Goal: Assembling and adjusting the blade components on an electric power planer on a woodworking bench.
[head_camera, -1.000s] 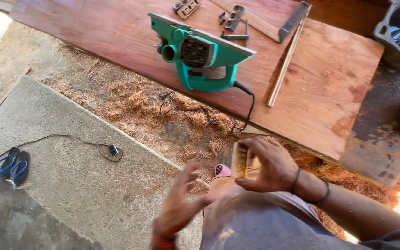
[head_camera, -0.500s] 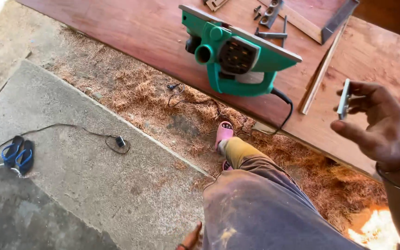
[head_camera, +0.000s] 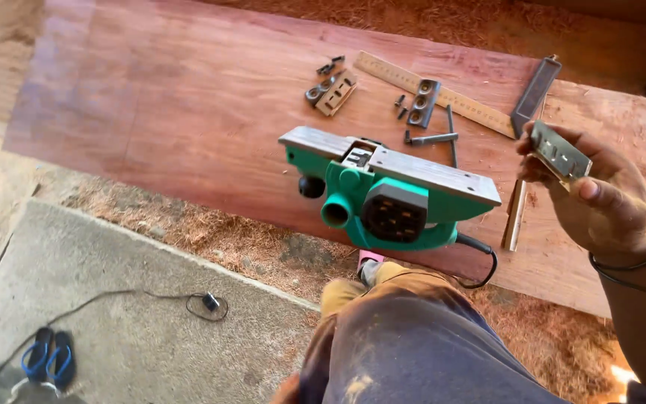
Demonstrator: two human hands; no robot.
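Note:
My right hand (head_camera: 611,206) is raised over the right part of a reddish wooden board (head_camera: 173,112) and grips a small flat metal blade plate (head_camera: 560,152) between thumb and fingers. Left of it a green electric planer (head_camera: 390,196) lies upside down on the board, its grey sole facing up and its black cord (head_camera: 480,258) trailing toward my knee. Only a sliver of my left hand (head_camera: 287,390) shows at the bottom edge beside my leg; its fingers are hidden.
Behind the planer lie small metal clamp pieces (head_camera: 332,88), bolts (head_camera: 429,138), a wooden ruler (head_camera: 443,93) and a dark try square (head_camera: 534,93). Wood shavings (head_camera: 211,239) edge a concrete slab (head_camera: 114,299) with a plug and cord (head_camera: 207,304) and blue flip-flops (head_camera: 46,359).
My right hand lifted the metal plate from near my knee up and right over the board. My left hand dropped to the frame's bottom edge. The view moved in toward the planer.

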